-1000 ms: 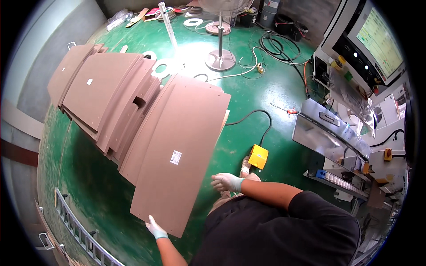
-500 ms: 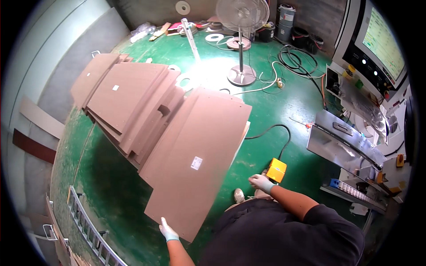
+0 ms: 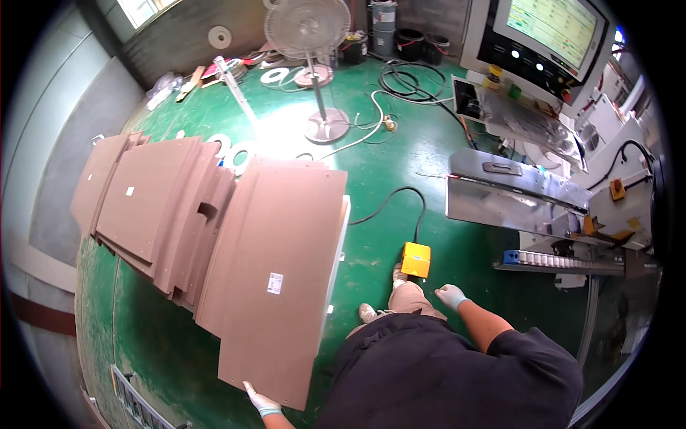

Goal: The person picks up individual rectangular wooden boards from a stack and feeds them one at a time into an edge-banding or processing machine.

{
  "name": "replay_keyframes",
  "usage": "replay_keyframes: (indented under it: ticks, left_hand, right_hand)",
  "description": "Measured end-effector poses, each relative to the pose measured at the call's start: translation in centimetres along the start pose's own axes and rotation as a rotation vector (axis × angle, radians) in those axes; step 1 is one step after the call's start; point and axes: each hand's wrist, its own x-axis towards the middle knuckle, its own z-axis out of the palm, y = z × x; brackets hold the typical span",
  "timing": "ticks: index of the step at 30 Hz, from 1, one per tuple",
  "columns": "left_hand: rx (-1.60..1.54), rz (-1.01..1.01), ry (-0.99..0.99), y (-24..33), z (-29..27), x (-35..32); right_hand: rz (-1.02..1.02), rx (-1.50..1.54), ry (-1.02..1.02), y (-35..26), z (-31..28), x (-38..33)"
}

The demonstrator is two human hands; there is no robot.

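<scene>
My left hand (image 3: 261,400), in a pale glove, grips the near end of a large flat brown panel (image 3: 250,325). One digit shows on the panel's top face; the other fingers are partly hidden at its edge. A white label (image 3: 274,283) is stuck to the panel, which lies tilted on a stack of similar panels. On the other side of my body, my right hand (image 3: 450,297), also gloved, hangs closed in the air with nothing visible in it. A yellow foot pedal box (image 3: 416,259) sits on the floor beside my shoe, with a black cable running from it.
More brown panels (image 3: 146,200) are stacked to the far left. A machine with a lit screen (image 3: 550,32) and metal plates (image 3: 511,204) stands on the right. Behind are a standing fan (image 3: 309,28), coiled hoses (image 3: 407,80) and buckets (image 3: 409,44). A ladder (image 3: 139,400) lies lower left.
My view has turned right, so the panels and fan sit further left in it. My right hand has moved rightward, away from the yellow pedal. My left hand stays at the panel's near end.
</scene>
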Motion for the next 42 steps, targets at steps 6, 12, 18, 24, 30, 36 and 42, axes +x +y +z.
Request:
replay_keyframes:
  ticks: [6,12,18,24,30,36,42]
  left_hand:
    - [0.197,0.088,0.083,1.4,0.2,0.7]
    - [0.2,0.125,0.068,2.1,0.0,-0.3]
    - [0.171,0.155,-0.098,-1.0,2.7,-4.9]
    - [0.145,0.088,0.048,-8.9,5.5,-11.2]
    - [0.03,0.073,-0.018,-18.7,13.4,-18.3]
    - [-0.349,-0.248,-0.14,-29.0,18.2,-22.8]
    - [-0.23,-0.399,-0.488,-36.2,26.7,-27.6]
  right_hand:
    - [-0.108,-0.057,-0.114,-0.5,3.2,-1.3]
    - [-0.17,-0.148,-0.197,-3.7,3.2,-0.2]
    - [-0.808,-0.056,-0.246,-10.8,3.1,0.3]
    - [-0.7,0.053,-0.803,-20.4,4.9,-6.0]
    - [-0.294,0.269,-1.372,-16.0,6.7,-12.6]
    - [-0.133,1.045,-1.166,-5.1,2.2,-12.4]
    - [-0.171,1.697,-1.319,0.5,-15.2,-16.9]
